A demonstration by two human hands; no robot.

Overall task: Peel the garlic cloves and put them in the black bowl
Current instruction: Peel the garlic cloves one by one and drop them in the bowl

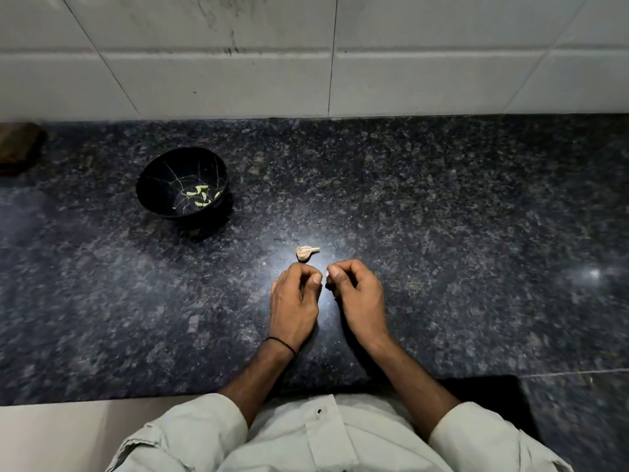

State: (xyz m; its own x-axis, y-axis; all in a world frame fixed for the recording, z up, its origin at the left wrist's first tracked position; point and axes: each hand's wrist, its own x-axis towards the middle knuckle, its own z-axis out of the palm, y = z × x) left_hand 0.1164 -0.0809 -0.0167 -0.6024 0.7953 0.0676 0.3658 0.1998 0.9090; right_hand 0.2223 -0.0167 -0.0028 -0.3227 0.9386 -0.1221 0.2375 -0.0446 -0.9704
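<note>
Garlic piece (307,253) at 12 o'clock of curled left hand (295,301) and right hand (357,294); cannot tell what they grasp. Advise splitting skin by thumbnail; black bowl (160,175) at 10 o'clock.

Pale peeled cloves (200,196) lie in the black bowl (158,185); a papery garlic piece (306,253) lies apart.

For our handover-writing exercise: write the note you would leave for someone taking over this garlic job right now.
Left grip: fingers curled, contents hidden.
Right grip: pinches a small pale piece, likely a clove.
Garlic bulb remnant lies on the counter just beyond both grips.
Done: black bowl, far left, holds several peeled cloves.
Left: finish this piece, peel the remnant's cloves, bowl them.
</note>
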